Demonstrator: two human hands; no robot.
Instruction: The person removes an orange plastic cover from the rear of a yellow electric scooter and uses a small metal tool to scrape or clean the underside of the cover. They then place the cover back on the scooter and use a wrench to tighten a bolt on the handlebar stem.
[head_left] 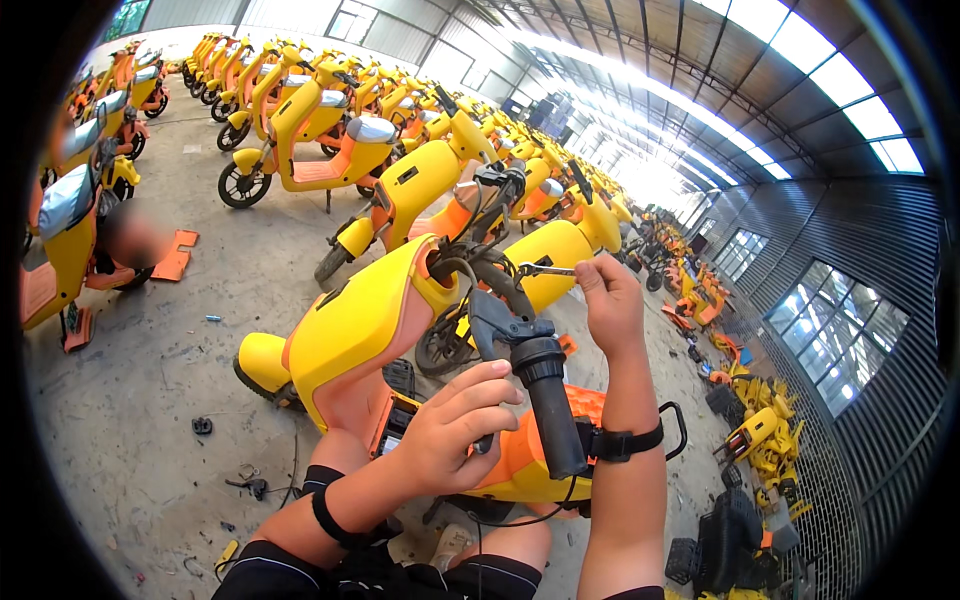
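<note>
My right hand pinches a slim metal wrench, its far end up against the scooter's handlebar. My left hand is closed around the black brake lever; the fingers hide the lever's middle. Beside it, a black rubber handlebar grip points down toward me, between my two arms. The yellow front cover of this scooter is to the left, with cables coming out of its top by the handlebar. An orange and yellow seat section lies under the grip.
A second yellow scooter stands close behind the handlebar, and rows of others fill the hall. Loose black parts lie on the concrete floor at left. Scrap yellow parts and a black crate are piled along the right wall.
</note>
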